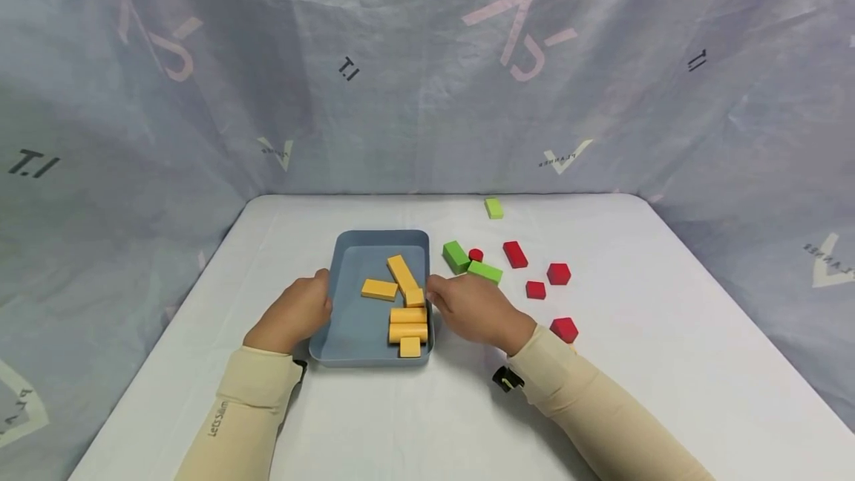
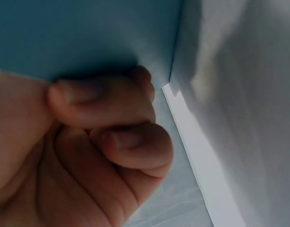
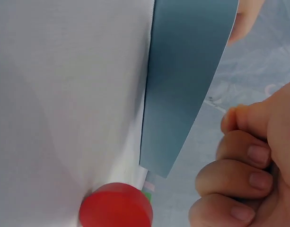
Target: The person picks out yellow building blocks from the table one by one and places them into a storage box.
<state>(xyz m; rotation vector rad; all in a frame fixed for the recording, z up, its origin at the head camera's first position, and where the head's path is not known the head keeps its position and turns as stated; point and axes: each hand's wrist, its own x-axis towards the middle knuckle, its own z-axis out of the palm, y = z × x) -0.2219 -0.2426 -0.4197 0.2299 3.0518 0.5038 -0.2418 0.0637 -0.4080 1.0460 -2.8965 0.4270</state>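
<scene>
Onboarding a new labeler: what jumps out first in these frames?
The blue tray at the table's near centre, with a cluster of yellow blocks along its right side. The left hand is at its left rim and the right hand at its right rim. To the tray's right, green blocks and red blocks lie scattered on the white table.

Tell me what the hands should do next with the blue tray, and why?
Probably the right hand should reach for the nearest green block. All the yellow blocks already lie inside the blue tray, the left hand holds its left rim, and green and red blocks lie loose on the table.
</scene>
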